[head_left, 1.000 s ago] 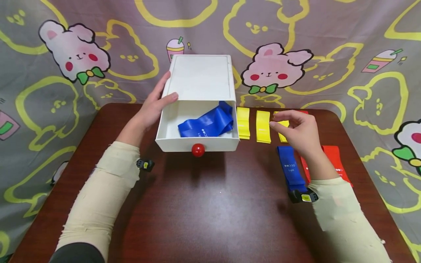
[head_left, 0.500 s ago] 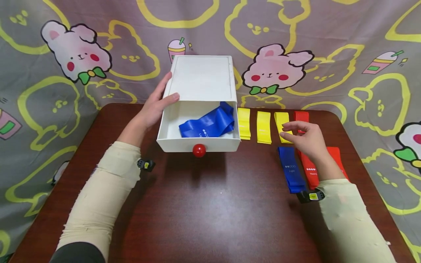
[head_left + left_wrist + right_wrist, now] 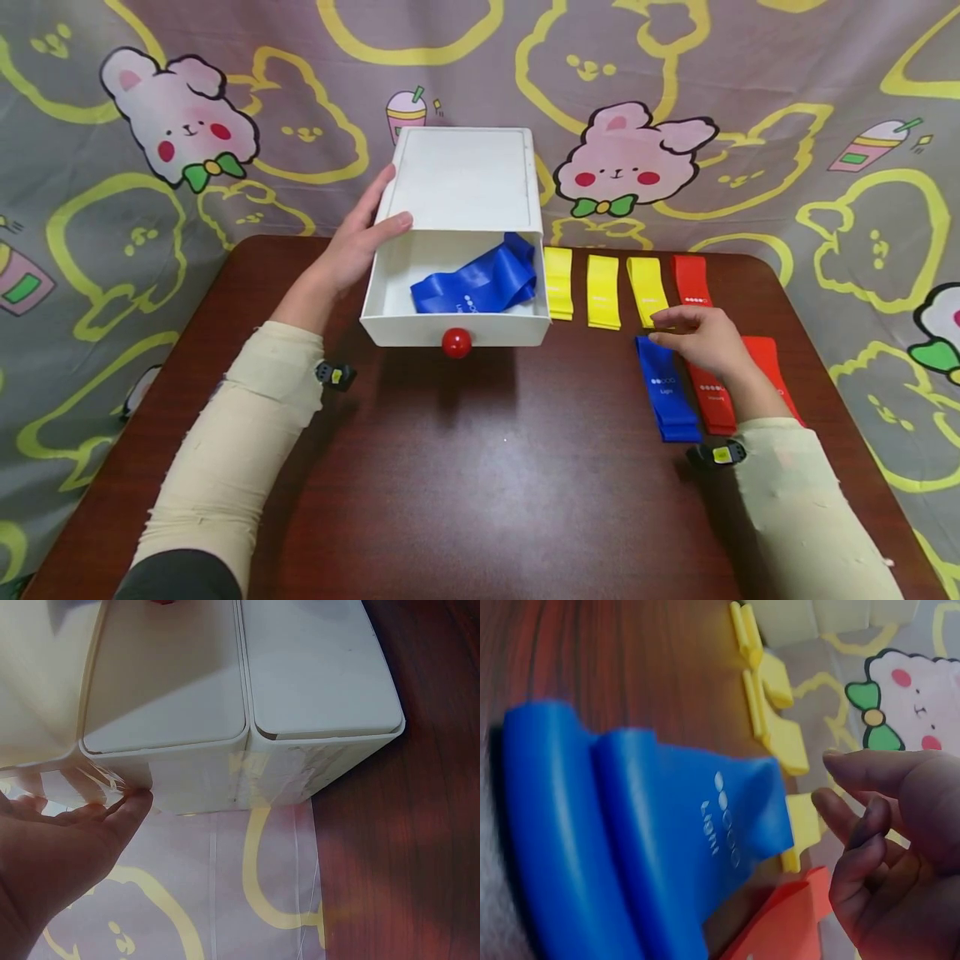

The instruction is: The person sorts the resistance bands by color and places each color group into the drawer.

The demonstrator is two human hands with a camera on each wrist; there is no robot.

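Note:
My left hand [image 3: 352, 246] rests against the left side of a white drawer unit [image 3: 465, 179], its thumb lying over the top edge. In the left wrist view the fingers [image 3: 120, 810] touch the wall without curling round it. The top drawer, with a red knob [image 3: 457, 342], is pulled out and holds a loose blue resistance band [image 3: 476, 283]. My right hand [image 3: 708, 342] hovers by the far end of a folded blue resistance band [image 3: 663, 392] marked "Light". In the right wrist view a gap shows between my fingertips and that band.
Several folded yellow bands [image 3: 603, 292] lie in a row right of the unit. Red bands [image 3: 712, 400] lie beside the blue one, partly hidden by my right hand, and another red band [image 3: 690, 279] lies farther back. A patterned cloth [image 3: 465, 67] hangs behind the table [image 3: 465, 500].
My right hand has moved from the yellow bands toward the near side and slightly right, down to the blue band's far end. The left hand stays on the unit.

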